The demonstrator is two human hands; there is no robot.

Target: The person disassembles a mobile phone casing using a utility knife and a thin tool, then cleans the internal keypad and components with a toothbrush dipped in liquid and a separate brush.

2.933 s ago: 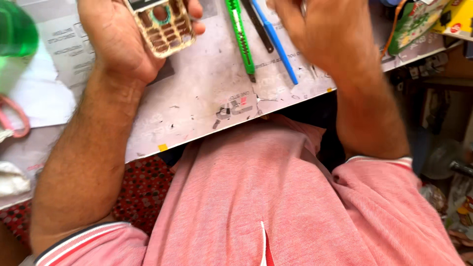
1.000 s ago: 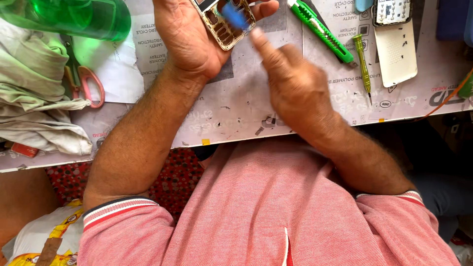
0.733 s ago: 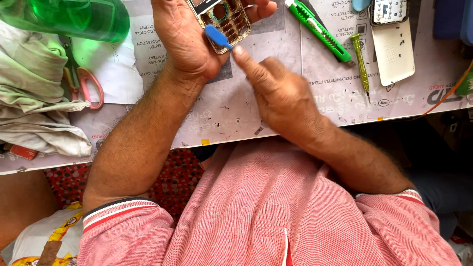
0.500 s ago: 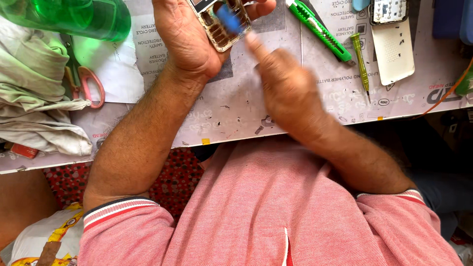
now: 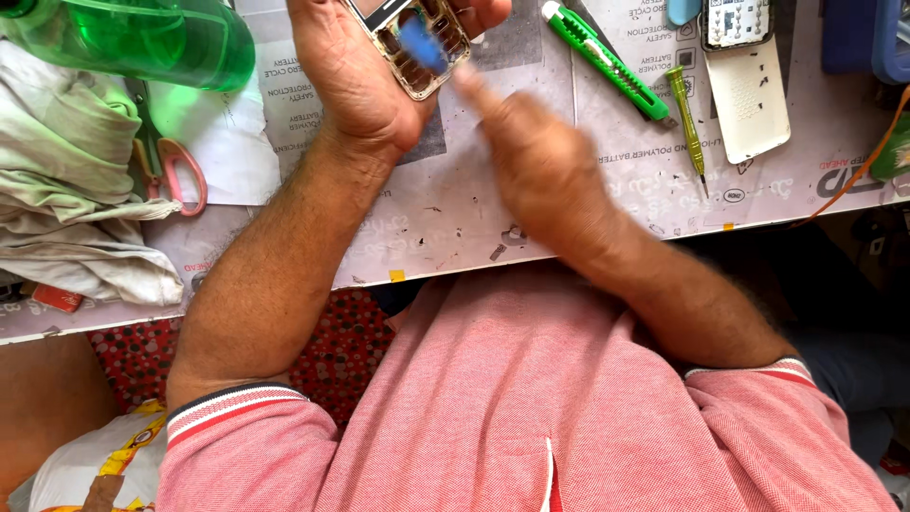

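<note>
The left hand point(image 5: 365, 81) grips one phone frame point(image 5: 417, 47); the blurred right hand point(image 5: 540, 166) pinches one blue tool point(image 5: 420, 43) against it.

1. A pale worktable point(image 5: 455, 204) spans the top, its surface covered with printed paper sheets, scuffed and flecked with dark specks.
2. A strip of yellow tape point(image 5: 396, 276) marks the table's near edge.
3. Below the table on the left lies a red dotted mat point(image 5: 332, 346) in shade.
4. A white printed bag point(image 5: 90, 465) sits at the lower left corner.
5. The space under the table on the right is dark.
6. Light is bright and even across the tabletop.
</note>
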